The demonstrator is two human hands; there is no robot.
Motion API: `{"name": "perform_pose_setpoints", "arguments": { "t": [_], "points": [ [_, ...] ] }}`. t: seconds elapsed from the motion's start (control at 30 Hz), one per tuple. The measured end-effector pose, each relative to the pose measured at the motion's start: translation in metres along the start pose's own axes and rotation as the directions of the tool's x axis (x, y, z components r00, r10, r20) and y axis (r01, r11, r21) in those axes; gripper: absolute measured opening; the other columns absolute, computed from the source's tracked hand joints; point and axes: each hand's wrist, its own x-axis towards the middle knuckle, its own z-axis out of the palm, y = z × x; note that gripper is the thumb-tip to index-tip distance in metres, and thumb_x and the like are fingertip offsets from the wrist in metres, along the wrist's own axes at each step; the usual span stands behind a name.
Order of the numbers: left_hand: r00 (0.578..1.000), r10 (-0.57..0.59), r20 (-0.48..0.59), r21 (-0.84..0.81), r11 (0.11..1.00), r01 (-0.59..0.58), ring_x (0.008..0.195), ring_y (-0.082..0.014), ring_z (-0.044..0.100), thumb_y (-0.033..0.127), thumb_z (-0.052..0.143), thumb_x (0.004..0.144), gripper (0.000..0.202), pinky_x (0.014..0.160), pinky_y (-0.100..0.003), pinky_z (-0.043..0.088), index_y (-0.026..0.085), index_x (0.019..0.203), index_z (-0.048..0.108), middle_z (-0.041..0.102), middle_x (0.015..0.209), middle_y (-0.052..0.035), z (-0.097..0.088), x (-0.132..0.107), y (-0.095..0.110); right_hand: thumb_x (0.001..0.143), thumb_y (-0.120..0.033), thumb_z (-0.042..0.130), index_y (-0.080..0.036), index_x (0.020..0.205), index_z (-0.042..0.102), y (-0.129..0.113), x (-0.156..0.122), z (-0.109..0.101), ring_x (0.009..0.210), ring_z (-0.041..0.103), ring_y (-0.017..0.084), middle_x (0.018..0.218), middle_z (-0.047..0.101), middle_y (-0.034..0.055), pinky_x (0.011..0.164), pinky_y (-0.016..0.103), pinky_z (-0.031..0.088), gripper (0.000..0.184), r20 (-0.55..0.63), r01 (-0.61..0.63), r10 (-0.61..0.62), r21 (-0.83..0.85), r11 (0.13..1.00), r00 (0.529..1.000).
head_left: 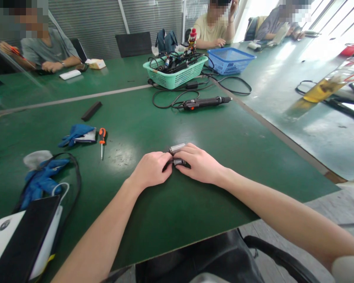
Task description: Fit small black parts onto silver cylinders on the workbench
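At the middle of the green table, my left hand point(153, 168) and my right hand point(199, 163) meet, fingers curled inward. Between them is a small silver metal part point(177, 148), cylindrical at its far side. A second shiny piece point(179, 161) shows below, under my right fingers; whether both belong to one part I cannot tell. My left fingertips pinch the left end, while my right fingers wrap over the right end and hide much of it. Left of my hands lies an orange-handled screwdriver point(102, 135). Beyond them rests a black electric screwdriver point(206, 103) with its cord.
A green basket point(177, 78) full of tools and cables stands at the back, beside a blue basket point(231, 63). Blue gloves point(79, 133), a black bar point(91, 111) and a black phone-like slab point(26, 239) lie left. Several people sit around the far side.
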Motion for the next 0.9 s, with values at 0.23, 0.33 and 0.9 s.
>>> {"name": "perform_pose_setpoints", "arguments": {
  "t": [0.23, 0.33, 0.9],
  "points": [
    [1.000, -0.014, 0.008, 0.010, 1.000, 0.014, 0.071, -0.0174, 0.061, 0.025, 0.050, 0.093, 0.015, 0.065, -0.030, 0.045, 0.018, 0.092, 0.063, 0.067, 0.083, -0.0053, 0.000, 0.001, 0.000, 0.097, -0.023, 0.051, -0.020, 0.112, 0.068, 0.017, 0.004, -0.018, 0.111, 0.059, 0.028, 0.116, 0.069, 0.0102, 0.099, 0.048, 0.051, 0.023, -0.046, -0.008, 0.005, -0.078, 0.997, 0.999],
    [1.000, -0.008, 0.000, 0.005, 1.000, 0.008, 0.070, -0.0172, 0.060, 0.026, 0.049, 0.094, 0.015, 0.064, -0.029, 0.044, 0.018, 0.091, 0.062, 0.067, 0.083, -0.0052, 0.001, 0.001, -0.001, 0.099, -0.024, 0.047, -0.020, 0.126, 0.063, 0.024, 0.006, -0.016, 0.116, 0.059, 0.028, 0.122, 0.068, 0.0111, 0.102, 0.050, 0.050, 0.031, 0.020, 0.005, -0.004, -0.053, 0.999, 1.000],
    [0.999, 0.035, -0.014, 0.007, 0.999, -0.035, 0.068, -0.0167, 0.058, 0.022, 0.052, 0.090, 0.009, 0.065, -0.029, 0.040, 0.020, 0.089, 0.060, 0.065, 0.081, -0.0034, 0.001, 0.000, -0.001, 0.099, -0.026, 0.050, -0.016, 0.127, 0.066, 0.047, 0.020, 0.012, 0.111, 0.063, 0.026, 0.120, 0.072, 0.0096, 0.103, 0.042, 0.048, 0.034, -0.055, -0.173, 0.170, -0.048, 0.984, 0.984]
  ]
}}
